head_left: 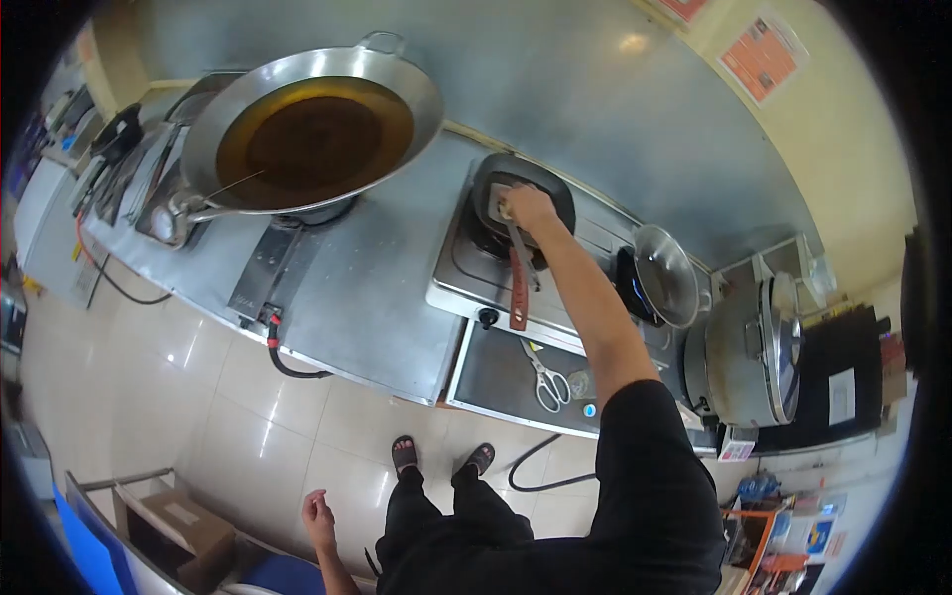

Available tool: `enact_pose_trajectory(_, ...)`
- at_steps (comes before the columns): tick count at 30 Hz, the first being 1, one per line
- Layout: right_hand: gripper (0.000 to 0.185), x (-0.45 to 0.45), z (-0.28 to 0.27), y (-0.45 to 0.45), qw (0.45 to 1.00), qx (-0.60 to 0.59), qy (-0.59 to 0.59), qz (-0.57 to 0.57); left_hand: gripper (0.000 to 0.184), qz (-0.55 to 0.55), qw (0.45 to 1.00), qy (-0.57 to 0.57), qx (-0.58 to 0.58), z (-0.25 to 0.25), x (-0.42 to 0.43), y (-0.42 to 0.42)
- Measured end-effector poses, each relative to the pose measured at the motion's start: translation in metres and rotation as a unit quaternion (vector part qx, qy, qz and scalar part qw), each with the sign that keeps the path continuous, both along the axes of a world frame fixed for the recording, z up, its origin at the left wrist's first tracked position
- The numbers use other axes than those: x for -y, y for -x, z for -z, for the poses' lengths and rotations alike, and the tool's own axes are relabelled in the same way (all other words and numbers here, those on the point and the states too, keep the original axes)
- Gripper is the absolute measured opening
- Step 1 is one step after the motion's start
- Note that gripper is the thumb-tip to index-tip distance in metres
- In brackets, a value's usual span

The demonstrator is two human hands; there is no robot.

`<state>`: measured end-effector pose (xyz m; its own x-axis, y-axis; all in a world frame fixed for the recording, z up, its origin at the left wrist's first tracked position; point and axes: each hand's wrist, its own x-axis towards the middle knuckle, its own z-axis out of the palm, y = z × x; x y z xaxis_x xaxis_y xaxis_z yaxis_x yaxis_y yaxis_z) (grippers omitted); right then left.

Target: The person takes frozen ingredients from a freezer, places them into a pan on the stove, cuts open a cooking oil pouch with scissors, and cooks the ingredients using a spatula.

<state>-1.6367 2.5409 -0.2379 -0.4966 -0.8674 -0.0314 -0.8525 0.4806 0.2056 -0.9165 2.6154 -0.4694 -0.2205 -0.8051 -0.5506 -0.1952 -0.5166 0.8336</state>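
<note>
My right hand is over a dark square pan on the stove, its fingers closed around something pale and small that I cannot make out. A utensil with a reddish-brown handle lies below the hand, its metal part reaching up into the pan. My left hand hangs low beside my body above the floor, away from the counter, with its fingers curled and no object visible in them.
A large wok of dark oil stands at the left, with a thermometer at its rim. A smaller metal pan and a big lidded pot stand at the right. Scissors lie below the stove; boxes are behind me.
</note>
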Motion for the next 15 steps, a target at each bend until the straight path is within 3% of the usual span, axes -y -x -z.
enact_pose_trajectory(4,0.029,-0.009,0.001,0.013,0.996,0.017,0.084,-0.016,0.016,0.01,1.0,-0.013,0.001,0.022,-0.014,-0.018)
enact_pose_trajectory(7,0.023,-0.03,0.001,0.026,0.962,0.066,0.264,-0.028,0.016,0.021,0.999,-0.035,0.002,0.029,-0.02,-0.019)
enact_pose_trajectory(8,0.021,-0.043,-0.017,0.018,0.943,0.083,0.317,-0.057,0.016,0.026,0.999,-0.043,0.0,0.032,-0.018,-0.017)
enact_pose_trajectory(11,0.023,-0.096,-0.074,0.008,0.928,0.137,0.344,0.044,0.017,0.05,0.999,-0.017,0.003,0.041,-0.016,-0.007)
enact_pose_trajectory(15,0.023,-0.207,-0.131,0.021,0.928,0.043,0.368,0.026,0.017,0.063,0.997,-0.034,0.006,0.046,-0.012,0.009)
